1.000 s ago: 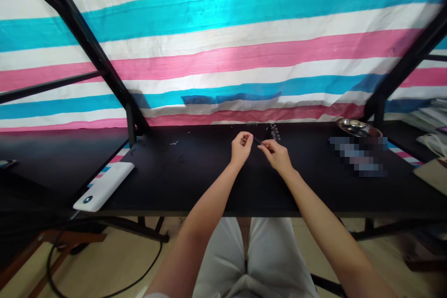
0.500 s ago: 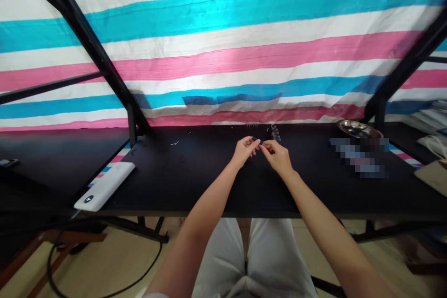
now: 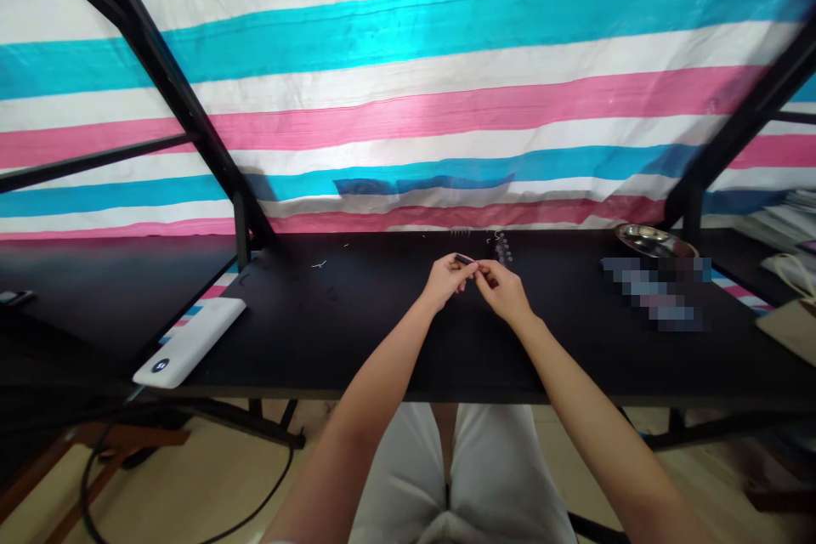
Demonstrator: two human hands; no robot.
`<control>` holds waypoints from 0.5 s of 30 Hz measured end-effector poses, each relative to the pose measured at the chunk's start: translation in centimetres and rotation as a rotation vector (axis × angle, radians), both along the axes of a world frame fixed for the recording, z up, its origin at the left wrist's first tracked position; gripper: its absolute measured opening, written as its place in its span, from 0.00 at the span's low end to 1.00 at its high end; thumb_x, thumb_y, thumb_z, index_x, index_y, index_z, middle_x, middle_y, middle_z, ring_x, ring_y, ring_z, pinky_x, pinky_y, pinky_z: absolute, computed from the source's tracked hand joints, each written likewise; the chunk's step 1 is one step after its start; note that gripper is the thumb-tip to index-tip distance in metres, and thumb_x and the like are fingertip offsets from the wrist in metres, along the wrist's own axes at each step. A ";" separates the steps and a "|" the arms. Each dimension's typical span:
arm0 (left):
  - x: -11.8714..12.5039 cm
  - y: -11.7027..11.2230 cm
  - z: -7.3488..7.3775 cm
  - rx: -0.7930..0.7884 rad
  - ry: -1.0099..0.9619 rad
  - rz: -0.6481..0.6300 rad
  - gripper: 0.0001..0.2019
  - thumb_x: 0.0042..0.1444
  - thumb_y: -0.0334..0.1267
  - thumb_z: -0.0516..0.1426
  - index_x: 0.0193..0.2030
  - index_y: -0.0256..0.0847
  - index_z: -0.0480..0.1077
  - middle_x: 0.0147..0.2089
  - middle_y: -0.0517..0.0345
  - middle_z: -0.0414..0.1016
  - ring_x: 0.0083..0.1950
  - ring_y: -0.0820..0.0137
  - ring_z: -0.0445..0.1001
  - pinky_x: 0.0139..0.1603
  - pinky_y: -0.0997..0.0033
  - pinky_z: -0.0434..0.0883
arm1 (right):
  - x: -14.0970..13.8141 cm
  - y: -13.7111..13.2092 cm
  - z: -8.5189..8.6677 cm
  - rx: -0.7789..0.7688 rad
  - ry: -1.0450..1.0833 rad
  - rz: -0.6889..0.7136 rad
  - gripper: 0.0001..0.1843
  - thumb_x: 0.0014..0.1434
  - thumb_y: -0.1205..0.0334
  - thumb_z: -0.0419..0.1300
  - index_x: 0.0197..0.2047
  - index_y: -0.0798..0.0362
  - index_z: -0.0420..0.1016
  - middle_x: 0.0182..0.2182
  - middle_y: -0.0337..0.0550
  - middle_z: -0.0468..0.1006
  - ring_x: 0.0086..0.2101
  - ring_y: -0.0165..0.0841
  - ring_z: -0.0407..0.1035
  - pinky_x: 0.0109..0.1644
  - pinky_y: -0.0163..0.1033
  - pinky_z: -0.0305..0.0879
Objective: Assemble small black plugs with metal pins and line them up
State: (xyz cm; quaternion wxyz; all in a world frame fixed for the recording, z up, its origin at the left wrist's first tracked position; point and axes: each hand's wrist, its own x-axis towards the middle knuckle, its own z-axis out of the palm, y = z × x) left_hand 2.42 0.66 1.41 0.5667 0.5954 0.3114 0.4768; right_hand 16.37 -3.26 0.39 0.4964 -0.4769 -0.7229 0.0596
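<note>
Over the black table (image 3: 357,331) my two hands meet near its far edge. My left hand (image 3: 444,279) is closed on a small dark bar-shaped piece (image 3: 463,259), too small to name more exactly. Fingertips of my right hand (image 3: 502,285) pinch together at the piece's right end, touching the left fingertips; whether they hold a separate bit is hidden. Just behind the right hand lies a cluster of small clear round beads (image 3: 503,246). A row of small pale curved bits (image 3: 460,231) lies at the table's back edge.
A white power bank (image 3: 191,344) with a cable lies at the table's left edge. At the back right sits a shiny metal dish (image 3: 656,240), beside a blurred-out item (image 3: 656,293). Pale scraps (image 3: 320,263) lie left of my hands. Black frame bars and striped sheeting stand behind.
My right hand has shifted slightly left, closer to the left hand. The dark piece has turned a little and shows more clearly above the left fingers.
</note>
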 end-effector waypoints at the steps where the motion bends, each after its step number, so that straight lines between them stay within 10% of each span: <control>1: 0.0 0.0 0.0 0.004 0.001 0.005 0.17 0.45 0.47 0.61 0.34 0.35 0.68 0.24 0.61 0.70 0.16 0.82 0.60 0.15 0.80 0.56 | 0.0 0.0 0.0 -0.006 -0.003 0.003 0.13 0.58 0.58 0.51 0.43 0.53 0.69 0.31 0.42 0.75 0.23 0.27 0.65 0.31 0.34 0.65; 8: -1.2 2.0 -0.3 -0.029 0.262 0.234 0.10 0.47 0.39 0.60 0.33 0.34 0.68 0.27 0.56 0.73 0.15 0.81 0.62 0.13 0.82 0.54 | 0.3 0.3 -0.3 -0.017 -0.044 -0.040 0.15 0.58 0.57 0.50 0.45 0.54 0.69 0.32 0.44 0.74 0.23 0.28 0.65 0.32 0.36 0.65; 15: -9.1 6.9 1.0 -0.043 0.889 0.476 0.05 0.44 0.34 0.60 0.28 0.36 0.69 0.21 0.59 0.71 0.16 0.77 0.66 0.20 0.79 0.61 | 0.4 0.3 -0.3 -0.018 -0.053 -0.023 0.14 0.58 0.57 0.49 0.42 0.52 0.71 0.32 0.44 0.75 0.23 0.29 0.65 0.32 0.37 0.66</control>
